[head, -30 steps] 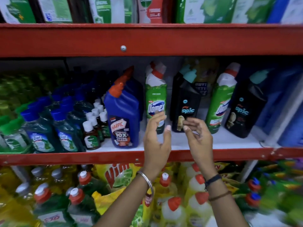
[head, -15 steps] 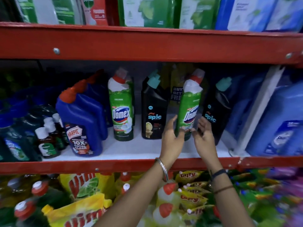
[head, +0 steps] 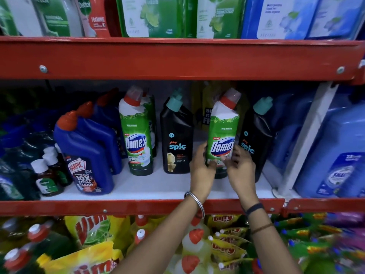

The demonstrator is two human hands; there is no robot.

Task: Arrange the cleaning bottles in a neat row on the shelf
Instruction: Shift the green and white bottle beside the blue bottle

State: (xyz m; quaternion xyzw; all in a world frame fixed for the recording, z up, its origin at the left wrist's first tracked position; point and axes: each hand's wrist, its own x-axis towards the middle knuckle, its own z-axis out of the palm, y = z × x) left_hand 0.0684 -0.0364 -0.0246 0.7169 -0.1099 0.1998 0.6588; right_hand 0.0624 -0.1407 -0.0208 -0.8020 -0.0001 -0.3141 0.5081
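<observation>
While both forearms reach up over the red front lip of the shelf [head: 138, 206], the left hand [head: 201, 167] and the right hand [head: 240, 169] close from either side on the lower body of the green Domex bottle [head: 222, 139], fingers curled against its label, so the two hands together clamp it. That bottle stands directly ahead of and between the hands, its long axis upright with a slight lean to the right, red-collared neck uppermost. Neither hand is clearly nearer; both touch it at about the same height. My guess is that the next move is a small twist or slide to square it with its neighbours.

Its base is hidden behind the hands, so whether it rests on the white shelf board or is lifted cannot be told. Just beside it on the right stands a black Spic bottle [head: 256, 135], partly covered by the right hand; to the left, a second Spic bottle [head: 176, 139], then another Domex bottle [head: 137, 135] and the blue Harpic bottles [head: 88, 155]. Farther back, a yellow pouch [head: 203, 107] is dim and mostly hidden.
</observation>
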